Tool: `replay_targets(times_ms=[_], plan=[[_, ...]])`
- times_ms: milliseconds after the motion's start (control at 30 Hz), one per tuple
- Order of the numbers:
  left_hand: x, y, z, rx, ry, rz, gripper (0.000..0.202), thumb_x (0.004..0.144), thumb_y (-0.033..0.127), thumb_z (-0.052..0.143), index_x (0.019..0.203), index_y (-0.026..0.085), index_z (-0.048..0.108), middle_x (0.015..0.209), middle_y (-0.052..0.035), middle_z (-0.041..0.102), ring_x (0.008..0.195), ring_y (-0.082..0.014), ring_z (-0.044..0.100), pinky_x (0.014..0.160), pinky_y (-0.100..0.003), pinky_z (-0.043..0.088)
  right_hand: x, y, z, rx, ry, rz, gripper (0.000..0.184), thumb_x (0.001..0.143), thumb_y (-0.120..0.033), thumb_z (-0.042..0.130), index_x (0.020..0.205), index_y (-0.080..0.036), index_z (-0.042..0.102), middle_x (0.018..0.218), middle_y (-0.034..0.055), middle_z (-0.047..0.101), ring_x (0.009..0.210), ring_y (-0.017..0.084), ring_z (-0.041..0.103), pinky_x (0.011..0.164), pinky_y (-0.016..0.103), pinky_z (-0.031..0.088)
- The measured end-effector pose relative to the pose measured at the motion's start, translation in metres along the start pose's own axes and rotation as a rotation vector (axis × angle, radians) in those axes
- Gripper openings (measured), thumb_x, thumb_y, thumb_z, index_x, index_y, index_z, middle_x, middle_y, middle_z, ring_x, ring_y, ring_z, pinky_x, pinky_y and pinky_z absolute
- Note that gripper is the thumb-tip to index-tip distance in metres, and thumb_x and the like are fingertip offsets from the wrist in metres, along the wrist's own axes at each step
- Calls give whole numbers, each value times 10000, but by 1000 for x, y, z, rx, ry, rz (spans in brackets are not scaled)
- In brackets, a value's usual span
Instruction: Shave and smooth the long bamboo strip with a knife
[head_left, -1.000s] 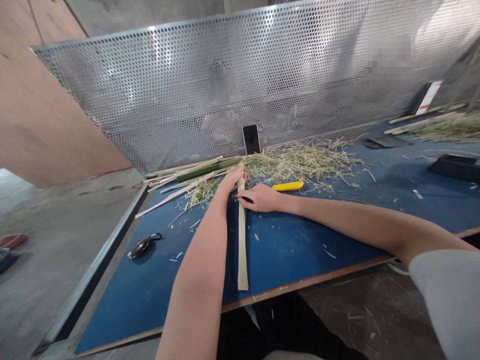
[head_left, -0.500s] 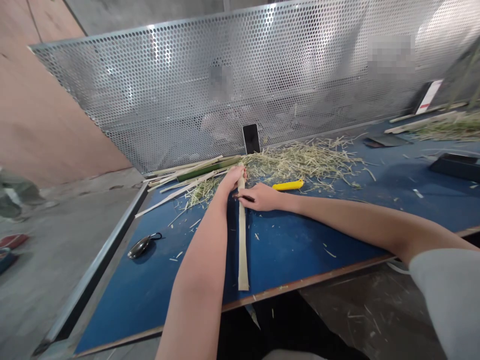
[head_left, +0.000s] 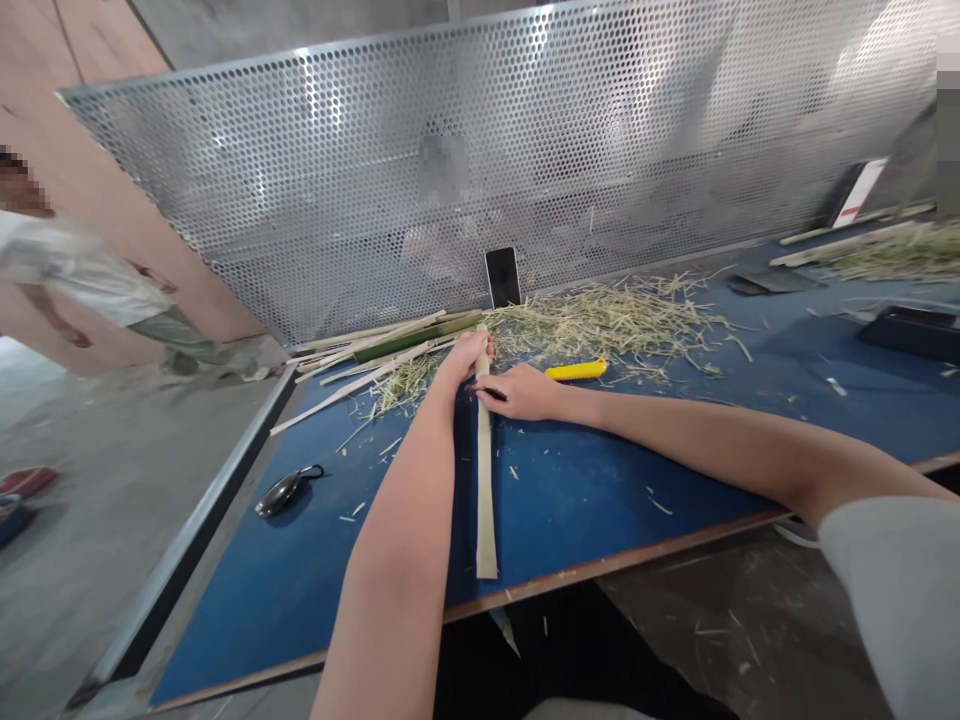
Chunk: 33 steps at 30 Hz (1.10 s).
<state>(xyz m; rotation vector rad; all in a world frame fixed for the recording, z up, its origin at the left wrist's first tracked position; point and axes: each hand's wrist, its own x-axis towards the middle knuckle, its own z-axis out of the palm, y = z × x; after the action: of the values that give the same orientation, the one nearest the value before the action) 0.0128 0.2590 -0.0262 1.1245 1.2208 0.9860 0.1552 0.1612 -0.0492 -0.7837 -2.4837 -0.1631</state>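
Observation:
A long pale bamboo strip [head_left: 485, 480] lies on the blue table [head_left: 600, 490], running from near the front edge away from me. My left hand [head_left: 466, 356] grips its far end with closed fingers. My right hand [head_left: 517, 393] sits just to the right of the strip, fingers closed around a thin dark tool, perhaps a pen or blade, whose tip touches the strip. A yellow utility knife [head_left: 576, 371] lies right behind my right hand.
A heap of bamboo shavings [head_left: 607, 320] and several bamboo strips [head_left: 375, 350] lie at the back. A phone [head_left: 502, 277] leans on the perforated metal screen [head_left: 480, 160]. A dark key fob [head_left: 281, 492] lies left. A person [head_left: 90, 290] walks past at far left.
Both hands and the strip stay put. A person has walked into view on the floor at the far left.

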Motion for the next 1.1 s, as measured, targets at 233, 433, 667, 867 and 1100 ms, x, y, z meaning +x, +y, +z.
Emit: replay_targets(times_ms=[233,433,667,867,1100], plan=[[-2,1,-1,1,-12,-1,335,1048,119,513,723,191,546,534,27,515,464,-98,449,519,-215,379,-1,0,-2,73,-30,-152,343,1092,-346,491,1203,-217,788,811,38,800,654,170,667,641,286,375],[-2,1,-1,5,-7,-1,335,1053,122,496,730,193,548,526,28,508,473,-105,437,523,-220,377,-1,0,-1,75,-14,-132,329,1086,-335,502,1200,-215,787,858,46,818,654,173,670,646,291,381],[-2,2,0,15,4,-5,342,1059,136,507,725,198,544,524,26,508,471,-111,441,523,-227,372,1,0,0,-3,14,32,318,1078,-326,503,1121,-191,789,848,63,817,626,175,653,629,300,350],[-3,2,-1,12,-4,-2,329,1047,127,519,726,191,548,530,27,518,460,-98,452,516,-214,376,-1,-1,-1,26,-20,-192,348,1077,-335,480,1186,-214,787,794,39,805,640,176,666,638,299,364],[-3,2,-1,27,0,-5,332,1031,109,524,711,195,550,530,23,524,448,-109,461,486,-226,350,2,1,1,-7,2,42,325,1070,-322,502,1143,-186,789,839,73,814,643,188,668,645,304,365]])
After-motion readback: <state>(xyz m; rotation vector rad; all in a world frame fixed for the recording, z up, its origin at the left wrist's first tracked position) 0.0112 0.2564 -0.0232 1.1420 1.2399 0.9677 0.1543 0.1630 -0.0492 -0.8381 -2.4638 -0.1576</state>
